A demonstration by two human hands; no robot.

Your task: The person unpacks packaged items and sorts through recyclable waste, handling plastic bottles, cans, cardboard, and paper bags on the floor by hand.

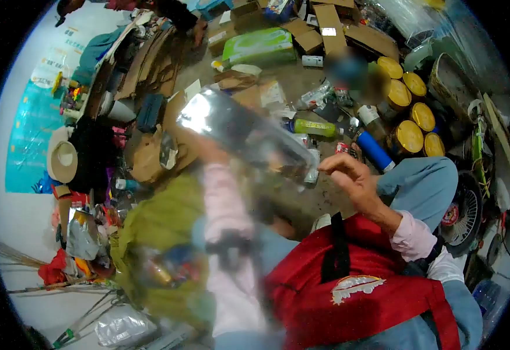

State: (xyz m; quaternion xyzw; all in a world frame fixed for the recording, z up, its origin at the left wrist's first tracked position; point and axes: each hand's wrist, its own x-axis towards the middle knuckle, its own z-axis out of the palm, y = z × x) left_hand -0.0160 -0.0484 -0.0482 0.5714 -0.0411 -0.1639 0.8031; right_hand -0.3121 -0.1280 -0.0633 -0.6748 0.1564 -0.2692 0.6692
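A shiny silver, partly see-through piece of packaging [237,125] slants across the middle of the view, above the floor. My left hand [208,149], smeared by motion, is closed at its left end; the packaging hides part of the fingers. By the other end is my right hand [357,184], its fingers loosely bent and the thumb apart from the forefinger. The fingertips are right at the packaging's corner; I cannot tell if they touch. Below my left forearm lies a big olive-green sack [156,233], open, with blurred mixed items inside.
Bottles, including a green one [314,128] and a blue cylinder [374,150], litter the floor ahead. Yellow-lidded containers [409,137] stand at the right, near a wheel [465,213]. Flattened cardboard [147,64] and a green box [259,46] lie farther off. A red apron [354,280] covers my lap.
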